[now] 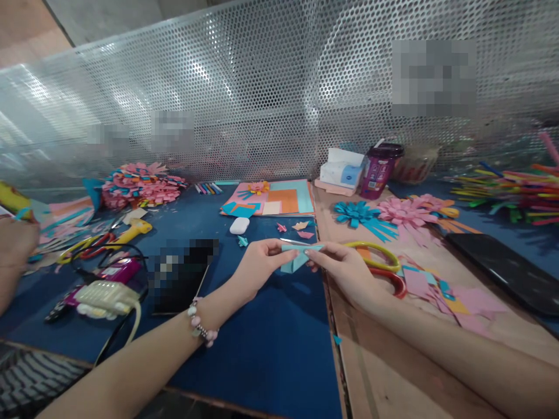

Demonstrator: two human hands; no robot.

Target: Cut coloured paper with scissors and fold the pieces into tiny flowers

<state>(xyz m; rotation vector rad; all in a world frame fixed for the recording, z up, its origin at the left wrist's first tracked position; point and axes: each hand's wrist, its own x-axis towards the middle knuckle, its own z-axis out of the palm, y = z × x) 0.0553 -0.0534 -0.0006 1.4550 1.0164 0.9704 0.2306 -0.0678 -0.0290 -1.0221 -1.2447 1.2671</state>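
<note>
My left hand [257, 265] pinches the left side of a light blue piece of folded paper [289, 266], thumb on top. On the right side of the same paper, my right hand [347, 270] has its thumb and fingertips closed. The paper is held just above the blue tabletop. Behind my right hand lie scissors with a yellow loop and a red loop [396, 284]; their blades are mostly hidden by my hands. Small folded paper pieces in pink [282, 227], peach and blue [242, 241] lie beyond my left hand, beside a white earbud case [240, 226].
Coloured paper sheets [301, 198] lie at the back. Paper flowers [356, 214], scraps [437, 291] and a phone [502, 270] are on the right; a purple cup [379, 171] stands behind. Another phone [187, 279], a glue gun [133, 230] and another person's hand [15, 247] are left.
</note>
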